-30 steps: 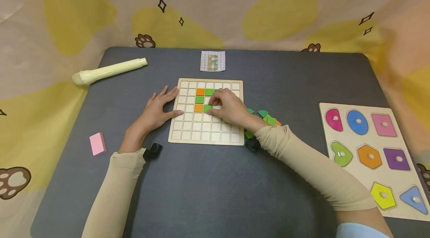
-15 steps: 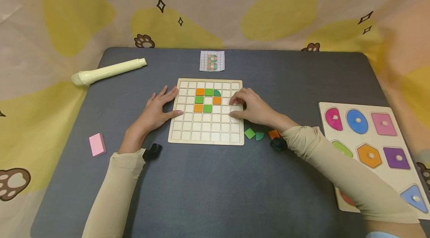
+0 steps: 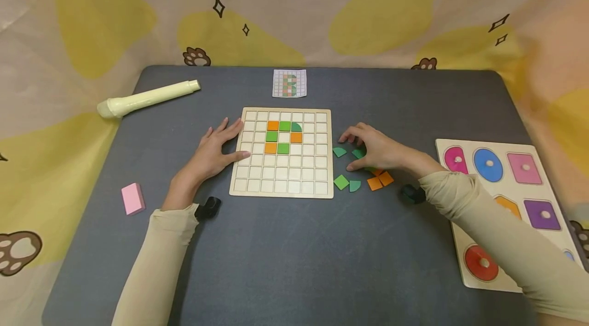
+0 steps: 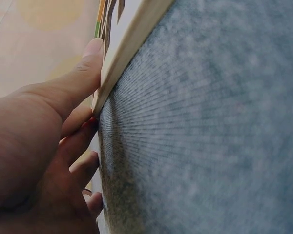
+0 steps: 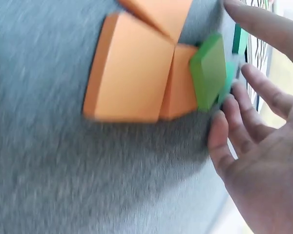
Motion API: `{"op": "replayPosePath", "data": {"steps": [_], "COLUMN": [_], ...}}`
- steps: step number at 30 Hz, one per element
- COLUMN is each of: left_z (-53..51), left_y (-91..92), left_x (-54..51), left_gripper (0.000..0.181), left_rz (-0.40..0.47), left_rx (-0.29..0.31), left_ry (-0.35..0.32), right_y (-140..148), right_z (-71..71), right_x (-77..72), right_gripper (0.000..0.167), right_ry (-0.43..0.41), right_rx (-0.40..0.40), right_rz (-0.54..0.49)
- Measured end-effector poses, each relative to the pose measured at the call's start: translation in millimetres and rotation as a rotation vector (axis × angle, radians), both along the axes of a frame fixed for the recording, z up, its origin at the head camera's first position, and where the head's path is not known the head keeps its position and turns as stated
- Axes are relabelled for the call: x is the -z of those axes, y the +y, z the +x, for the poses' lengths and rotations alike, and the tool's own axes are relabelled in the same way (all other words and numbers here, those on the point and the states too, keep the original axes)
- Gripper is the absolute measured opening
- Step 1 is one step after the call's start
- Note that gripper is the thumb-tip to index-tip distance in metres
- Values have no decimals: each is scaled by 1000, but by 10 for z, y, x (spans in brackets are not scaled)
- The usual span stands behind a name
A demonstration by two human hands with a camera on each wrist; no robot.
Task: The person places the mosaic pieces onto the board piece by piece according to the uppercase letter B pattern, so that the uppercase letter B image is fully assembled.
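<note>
The left hand (image 3: 212,153) lies spread at the left edge of the white grid board (image 3: 281,189), its thumb on the rim, as the left wrist view also shows. Orange squares (image 3: 273,125), green squares (image 3: 285,125) and a dark green quarter-round piece (image 3: 296,127) sit in the board's cells. To the right of the board, the right hand (image 3: 379,147) hovers over loose pieces with thumb and fingers apart, holding nothing visible. Beneath and beside it lie orange squares (image 5: 132,70), a light green piece (image 5: 210,73) and dark green quarter-rounds (image 3: 339,152).
A small patterned card (image 3: 289,84) lies behind the board. At the back left is a pale yellow stick-shaped object (image 3: 152,97), with a pink block (image 3: 133,199) nearer the front. A wooden shape puzzle (image 3: 499,148) stands at the right, partly under the right sleeve.
The right hand has left the board and moved right to the loose pieces, uncovering the quarter-round and an orange square in the cells. The left hand has stayed in place.
</note>
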State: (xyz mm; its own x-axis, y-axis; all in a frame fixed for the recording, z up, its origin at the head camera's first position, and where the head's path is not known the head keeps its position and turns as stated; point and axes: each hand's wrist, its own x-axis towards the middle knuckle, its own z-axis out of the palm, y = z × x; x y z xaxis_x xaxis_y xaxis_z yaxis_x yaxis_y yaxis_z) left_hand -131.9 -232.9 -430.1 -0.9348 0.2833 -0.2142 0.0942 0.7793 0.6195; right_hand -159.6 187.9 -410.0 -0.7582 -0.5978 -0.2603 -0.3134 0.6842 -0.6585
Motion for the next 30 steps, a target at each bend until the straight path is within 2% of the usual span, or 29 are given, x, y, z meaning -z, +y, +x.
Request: {"op": "replayPosePath", "data": {"steps": [10,17,24,30], "left_z": [-2,5,0,-5], "left_y": [1,0,-4,0], "left_x": [-7,3,19,16], "left_gripper": [90,89,90,89], "left_rz": [3,9,17,15], "left_rx": [-6,-6,-4,-5], "left_ry": [-4,-5,9,3], "right_y": [94,27,-200,-492], "right_z": [6,16,18,53], "right_x": [-31,-46,-54,26], "right_gripper": [26,20,15,9], "right_ry": [88,110,121,76], "right_rx": [-5,-1,99,199], "right_rz": [8,6,-129,-259]}}
